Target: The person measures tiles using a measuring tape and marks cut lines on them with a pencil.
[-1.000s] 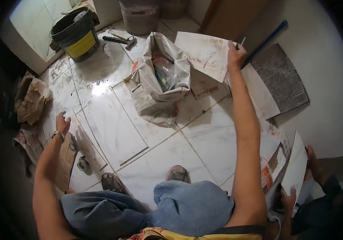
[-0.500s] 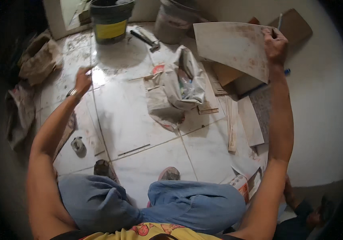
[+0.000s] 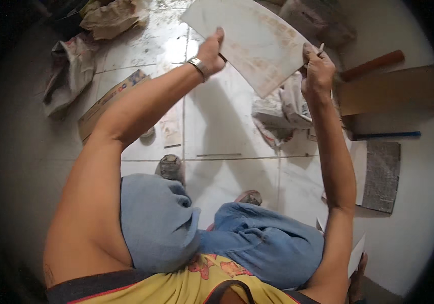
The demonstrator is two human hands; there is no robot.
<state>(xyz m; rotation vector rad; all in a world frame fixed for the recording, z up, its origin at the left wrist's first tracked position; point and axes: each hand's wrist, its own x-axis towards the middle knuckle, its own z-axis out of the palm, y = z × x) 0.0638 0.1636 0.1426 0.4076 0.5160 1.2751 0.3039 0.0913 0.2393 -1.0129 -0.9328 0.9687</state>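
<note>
Ok so your tiled floor (image 3: pixel 298 177) takes up loads of the view, and the pale tile (image 3: pixel 250 43) with brown smudges is held out past your knees. A crumpled whitish sack (image 3: pixel 270 111) sits partly behind it, and some cardboard (image 3: pixel 106 101) lies by your left forearm. Your left hand (image 3: pixel 212 54) has its near edge, thumb on top, other fingers hidden. Your right hand (image 3: pixel 318 71) has its fingers pinched closed on the right corner, a thin stick (image 3: pixel 321 49) poking out.
</note>
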